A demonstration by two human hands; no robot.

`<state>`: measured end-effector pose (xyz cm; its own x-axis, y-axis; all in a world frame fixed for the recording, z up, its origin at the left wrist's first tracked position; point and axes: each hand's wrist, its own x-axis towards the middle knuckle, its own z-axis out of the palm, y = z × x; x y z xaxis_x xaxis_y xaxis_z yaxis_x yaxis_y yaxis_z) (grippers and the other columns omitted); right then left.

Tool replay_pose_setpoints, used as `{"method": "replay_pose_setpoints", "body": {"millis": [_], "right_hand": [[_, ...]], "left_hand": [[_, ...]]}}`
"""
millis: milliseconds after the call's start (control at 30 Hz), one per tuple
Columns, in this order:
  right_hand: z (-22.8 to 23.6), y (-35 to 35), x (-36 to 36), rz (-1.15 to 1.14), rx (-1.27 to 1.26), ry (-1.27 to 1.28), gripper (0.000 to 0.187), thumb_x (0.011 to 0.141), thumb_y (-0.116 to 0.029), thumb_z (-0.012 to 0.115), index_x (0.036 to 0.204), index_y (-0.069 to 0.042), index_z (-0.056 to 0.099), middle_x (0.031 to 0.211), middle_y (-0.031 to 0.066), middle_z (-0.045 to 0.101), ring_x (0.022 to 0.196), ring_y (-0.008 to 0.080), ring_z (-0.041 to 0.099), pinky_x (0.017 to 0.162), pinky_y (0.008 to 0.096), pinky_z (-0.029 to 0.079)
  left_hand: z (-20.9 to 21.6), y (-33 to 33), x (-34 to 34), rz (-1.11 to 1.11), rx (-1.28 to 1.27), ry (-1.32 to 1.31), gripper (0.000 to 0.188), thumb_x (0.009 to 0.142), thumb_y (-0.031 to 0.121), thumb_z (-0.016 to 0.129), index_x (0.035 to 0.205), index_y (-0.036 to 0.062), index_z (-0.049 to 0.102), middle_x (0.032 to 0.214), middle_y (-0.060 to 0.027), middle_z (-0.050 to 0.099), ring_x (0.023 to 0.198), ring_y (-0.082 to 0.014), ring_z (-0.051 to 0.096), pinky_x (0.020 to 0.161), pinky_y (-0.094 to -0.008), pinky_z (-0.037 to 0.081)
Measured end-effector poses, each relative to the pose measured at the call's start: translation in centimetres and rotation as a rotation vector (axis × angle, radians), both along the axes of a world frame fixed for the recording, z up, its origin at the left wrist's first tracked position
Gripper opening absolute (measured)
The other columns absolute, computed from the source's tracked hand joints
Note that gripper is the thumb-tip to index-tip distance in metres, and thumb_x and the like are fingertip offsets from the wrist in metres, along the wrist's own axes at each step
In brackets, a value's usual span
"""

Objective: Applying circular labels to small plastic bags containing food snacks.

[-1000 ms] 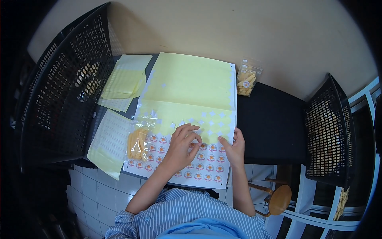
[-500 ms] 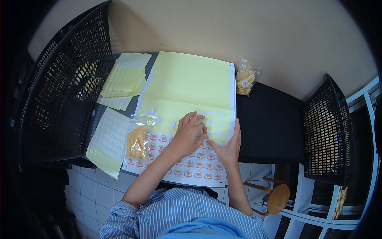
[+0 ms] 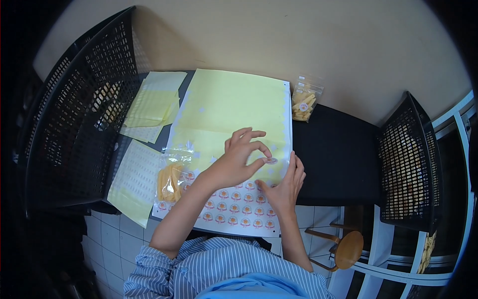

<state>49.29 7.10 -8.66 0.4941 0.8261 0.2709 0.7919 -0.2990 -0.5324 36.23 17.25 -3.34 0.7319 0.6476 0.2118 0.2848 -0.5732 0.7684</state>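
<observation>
My left hand (image 3: 234,162) is raised over the sheet of stickers, thumb and index finger pinching a small round sticker (image 3: 270,160). The other fingers of that hand are lifted and bent. My right hand (image 3: 285,190) rests at the right edge of the sticker sheet (image 3: 234,104), its thumb on the printed rows and its fingers apart from the thumb along the edge. Rows of round printed stickers fill the near part of the sheet; bare yellow backing shows farther back. A clear bag of pale yellow sticks (image 3: 170,182) lies on the sheet's left side.
Several used backing sheets (image 3: 154,99) lie on the left of the table. Tall black plastic baskets stand at far left (image 3: 74,124) and right (image 3: 411,164). A stickered bag of sticks (image 3: 303,103) leans at the wall. A wooden stool (image 3: 348,250) stands below right.
My left hand has lifted off the printed rows and moved slightly right, now with a sticker in its fingertips. My right hand remains at the sheet's edge, its fingers a little more bent.
</observation>
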Motion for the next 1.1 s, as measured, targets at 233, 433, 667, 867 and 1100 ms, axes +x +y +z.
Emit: {"method": "replay_pose_setpoints", "body": {"millis": [233, 433, 667, 867, 1100], "right_hand": [[2.6, -0.7, -0.7, 0.222, 0.381, 0.652, 0.037, 0.07, -0.016, 0.075, 0.103, -0.005, 0.064, 0.115, 0.0112, 0.049, 0.102, 0.0235, 0.047, 0.089, 0.0376, 0.037], [4.9, 0.3, -4.7, 0.344, 0.471, 0.68, 0.014, 0.073, -0.01, 0.071, 0.085, -0.004, 0.067, 0.111, 0.0101, 0.052, 0.103, 0.023, 0.048, 0.091, 0.0369, 0.037], [5.2, 0.8, -8.6, 0.398, 0.386, 0.608, 0.009, 0.075, -0.011, 0.07, 0.079, -0.005, 0.064, 0.112, 0.0112, 0.052, 0.11, 0.0258, 0.045, 0.093, 0.0384, 0.034], [4.8, 3.6, -11.3, 0.642, 0.076, 0.208, 0.01, 0.082, -0.014, 0.06, 0.085, -0.005, 0.06, 0.117, 0.012, 0.047, 0.12, 0.0328, 0.033, 0.099, 0.045, 0.024], [4.1, 8.3, -14.4, 0.872, -0.166, -0.077, 0.011, 0.081, -0.012, 0.056, 0.086, -0.003, 0.061, 0.116, 0.0137, 0.045, 0.125, 0.0355, 0.026, 0.104, 0.053, 0.011]], "left_hand": [[0.1, -1.0, -3.8, -0.185, -0.999, -0.613, 0.032, 0.089, 0.019, 0.05, 0.116, 0.0022, 0.054, 0.139, -0.0166, 0.038, 0.123, -0.0184, 0.038, 0.094, -0.029, 0.03], [-0.2, -2.1, -7.6, -0.166, -0.95, -0.636, 0.031, 0.089, 0.018, 0.05, 0.116, 0.0041, 0.055, 0.139, -0.0156, 0.038, 0.125, -0.0207, 0.037, 0.1, -0.0327, 0.03], [-0.5, -2.4, -15.0, 0.226, -0.346, -0.396, 0.032, 0.084, 0.01, 0.057, 0.116, 0.005, 0.055, 0.132, -0.0118, 0.045, 0.125, -0.0241, 0.038, 0.102, -0.0372, 0.03], [-3.1, -2.9, -21.0, 0.646, -0.186, 0.19, 0.067, 0.076, 0.033, 0.069, 0.127, 0.0015, 0.04, 0.115, -0.0184, 0.047, 0.111, -0.0337, 0.043, 0.097, -0.0413, 0.033], [-5.8, -3.6, -21.4, 0.575, -0.178, 0.167, 0.09, 0.07, 0.041, 0.073, 0.133, -0.0044, 0.027, 0.121, -0.0202, 0.039, 0.112, -0.0343, 0.038, 0.098, -0.0452, 0.029]]}}
